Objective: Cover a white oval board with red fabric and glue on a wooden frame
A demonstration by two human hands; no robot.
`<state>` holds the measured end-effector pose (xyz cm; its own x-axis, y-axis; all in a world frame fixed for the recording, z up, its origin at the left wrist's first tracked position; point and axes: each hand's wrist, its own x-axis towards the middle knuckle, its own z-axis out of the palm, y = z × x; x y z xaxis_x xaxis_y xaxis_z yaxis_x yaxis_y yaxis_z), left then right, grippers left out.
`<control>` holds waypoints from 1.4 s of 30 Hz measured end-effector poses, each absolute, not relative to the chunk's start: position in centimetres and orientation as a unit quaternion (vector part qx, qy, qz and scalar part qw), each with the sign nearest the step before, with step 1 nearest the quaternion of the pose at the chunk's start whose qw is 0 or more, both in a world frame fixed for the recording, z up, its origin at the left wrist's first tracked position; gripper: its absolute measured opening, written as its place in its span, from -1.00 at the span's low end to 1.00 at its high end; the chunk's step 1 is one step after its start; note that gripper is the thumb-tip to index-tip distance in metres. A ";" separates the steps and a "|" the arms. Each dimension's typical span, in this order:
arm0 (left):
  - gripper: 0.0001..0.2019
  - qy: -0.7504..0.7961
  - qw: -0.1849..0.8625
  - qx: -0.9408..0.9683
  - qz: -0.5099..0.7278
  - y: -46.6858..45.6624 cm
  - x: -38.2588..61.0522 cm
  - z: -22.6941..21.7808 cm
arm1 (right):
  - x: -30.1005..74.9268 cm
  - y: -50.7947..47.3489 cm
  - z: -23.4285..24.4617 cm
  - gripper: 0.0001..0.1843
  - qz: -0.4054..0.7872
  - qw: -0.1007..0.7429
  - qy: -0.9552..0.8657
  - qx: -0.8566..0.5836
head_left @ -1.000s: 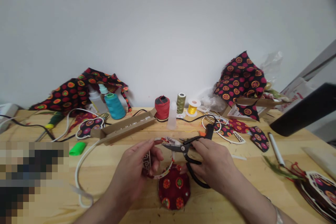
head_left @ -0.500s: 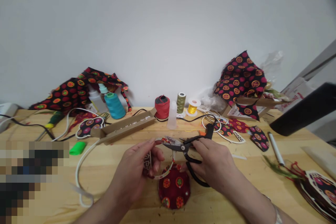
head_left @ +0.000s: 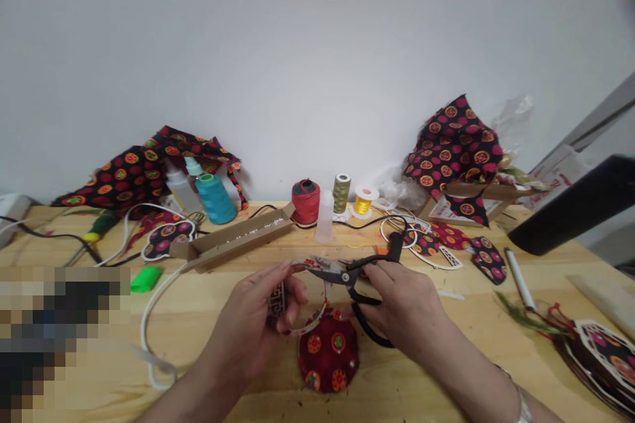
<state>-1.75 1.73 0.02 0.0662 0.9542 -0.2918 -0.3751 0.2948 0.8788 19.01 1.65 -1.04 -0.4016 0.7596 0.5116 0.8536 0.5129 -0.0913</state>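
My left hand (head_left: 253, 310) is closed around a ring-shaped piece (head_left: 313, 324) trimmed with flowered fabric, with a dark fretwork pattern (head_left: 278, 299) on its side by my fingers. In my right hand (head_left: 409, 301) are black-handled scissors (head_left: 346, 277), my fingers in the spread handles. Their blades point left and lie against the ring's upper edge; whether they grip fabric there, I cannot tell. Just below the ring, a round dark red fabric pad (head_left: 328, 360) with orange and green flower prints rests on the wooden table (head_left: 238, 396).
Behind my hands stand a long cardboard tray (head_left: 238, 241), a translucent bottle (head_left: 325, 218), and spools of red (head_left: 305, 203), olive (head_left: 342, 193) and yellow (head_left: 364, 201) thread. A teal thread cone (head_left: 216, 199) is left. A glue gun (head_left: 395, 248), white marker (head_left: 520, 279) and fabric-covered pieces (head_left: 489, 260) lie right.
Hands, ring and scissors hold almost the same pose. The whole view has shifted very slightly; nothing has been taken up or let go.
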 end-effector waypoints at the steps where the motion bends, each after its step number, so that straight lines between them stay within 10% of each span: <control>1: -0.77 0.460 0.662 0.313 0.503 1.7 -1.8 0.0 | 19.0 1.7 -1.0 -0.91 -0.093 0.252 -0.833 -0.484; 28: -0.76 0.462 0.657 0.325 0.500 1.7 -1.7 0.2 | 18.8 1.0 -0.4 -0.69 0.207 0.218 -0.765 -0.569; 42: -0.67 0.466 0.651 0.362 0.476 1.6 -1.7 0.1 | 19.0 1.2 -0.3 -0.85 -0.029 0.189 -0.826 -0.531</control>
